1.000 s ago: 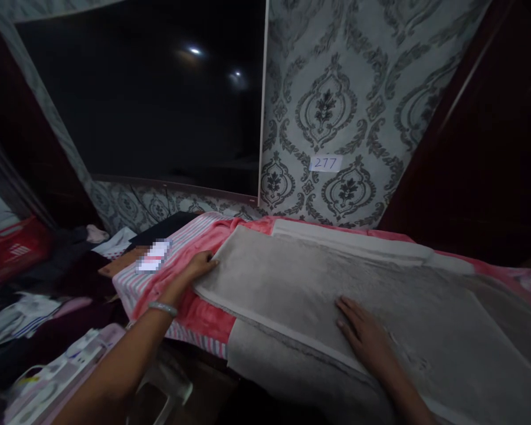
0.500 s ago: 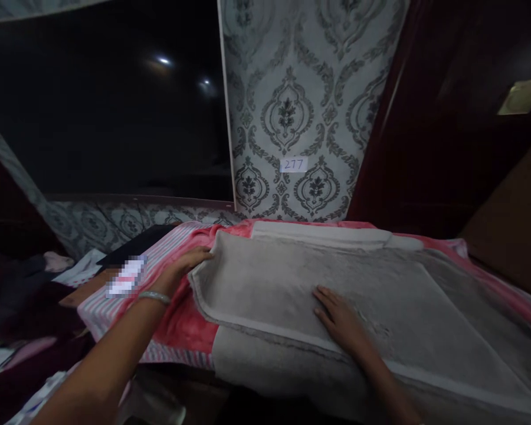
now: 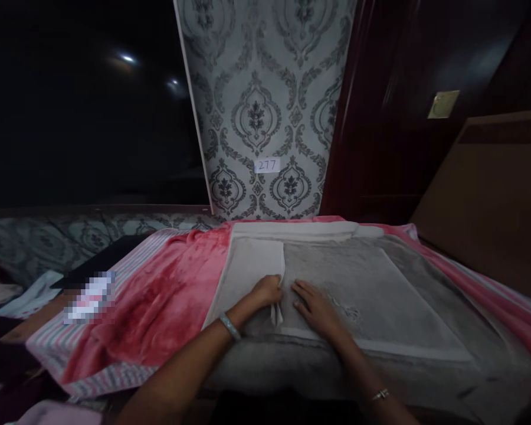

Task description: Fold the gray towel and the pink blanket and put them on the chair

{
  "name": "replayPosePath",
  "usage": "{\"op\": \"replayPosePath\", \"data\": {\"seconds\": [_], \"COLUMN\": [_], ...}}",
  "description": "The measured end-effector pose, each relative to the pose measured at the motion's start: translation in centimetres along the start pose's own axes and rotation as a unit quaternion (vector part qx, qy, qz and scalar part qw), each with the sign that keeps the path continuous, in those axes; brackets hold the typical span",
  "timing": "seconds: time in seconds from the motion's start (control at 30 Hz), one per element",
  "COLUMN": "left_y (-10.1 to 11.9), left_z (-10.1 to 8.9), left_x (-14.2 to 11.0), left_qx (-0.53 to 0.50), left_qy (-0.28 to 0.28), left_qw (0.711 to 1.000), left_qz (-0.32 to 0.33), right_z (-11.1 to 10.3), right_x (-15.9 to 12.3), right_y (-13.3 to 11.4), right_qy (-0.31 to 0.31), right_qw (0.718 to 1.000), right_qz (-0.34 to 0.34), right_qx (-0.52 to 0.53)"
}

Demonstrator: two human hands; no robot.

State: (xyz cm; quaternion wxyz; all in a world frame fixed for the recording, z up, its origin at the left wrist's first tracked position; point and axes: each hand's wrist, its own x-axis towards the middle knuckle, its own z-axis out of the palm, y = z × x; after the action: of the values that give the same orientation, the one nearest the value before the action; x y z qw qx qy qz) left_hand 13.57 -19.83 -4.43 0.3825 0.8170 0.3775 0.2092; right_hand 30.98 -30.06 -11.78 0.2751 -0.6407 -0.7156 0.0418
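A grey plush cloth, perhaps a garment or blanket (image 3: 371, 289), lies spread over the surface in front of me. Its left part is folded over to the right, showing a paler underside. My left hand (image 3: 268, 290) is closed on the edge of that folded flap, near the middle of the cloth. Just right of it, my right hand (image 3: 314, 304) rests flat on the grey fabric with fingers stretched out. A small embroidered-looking patch (image 3: 347, 310) shows beside my right hand. Beneath everything is a pink plush blanket (image 3: 172, 289) with a striped border.
A patterned wall (image 3: 256, 77) with a paper label reading 277 (image 3: 267, 164) rises behind. A large dark screen (image 3: 79, 118) hangs at left, and a brown box (image 3: 495, 195) stands at right. More cloths (image 3: 30, 295) lie at far left.
My left hand has carried the grey cloth's left edge rightward, folding it over and uncovering more pink blanket. My right hand stays flat on the cloth. The view has turned right.
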Motion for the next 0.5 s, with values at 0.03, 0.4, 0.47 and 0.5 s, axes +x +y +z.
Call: {"op": "replayPosePath", "data": {"seconds": [0.03,0.4,0.47,0.5], "left_y": [-0.2,-6.3,-8.0,-8.8], "left_z": [0.4,-9.8,-10.7,-10.7], "left_x": [-0.3,-5.3,-6.4,-6.8], "left_qx": [0.000,-0.013,-0.042,-0.066], "left_qy": [-0.008,0.236,0.270,0.271], "left_qw": [1.000,0.971,0.960,0.957], "left_qz": [-0.005,-0.039,-0.065,-0.076], "right_z": [-0.1,-1.5,-0.9,-0.6], "right_x": [0.1,7.6,9.4,10.2], "right_y": [0.0,-3.6,-4.1,-4.3], "right_qy": [-0.003,0.012,0.019,0.023], "right_qw": [1.000,0.981,0.979,0.977], "right_qz": [0.001,0.159,0.169,0.177], "right_qx": [0.005,0.108,0.116,0.120]}}
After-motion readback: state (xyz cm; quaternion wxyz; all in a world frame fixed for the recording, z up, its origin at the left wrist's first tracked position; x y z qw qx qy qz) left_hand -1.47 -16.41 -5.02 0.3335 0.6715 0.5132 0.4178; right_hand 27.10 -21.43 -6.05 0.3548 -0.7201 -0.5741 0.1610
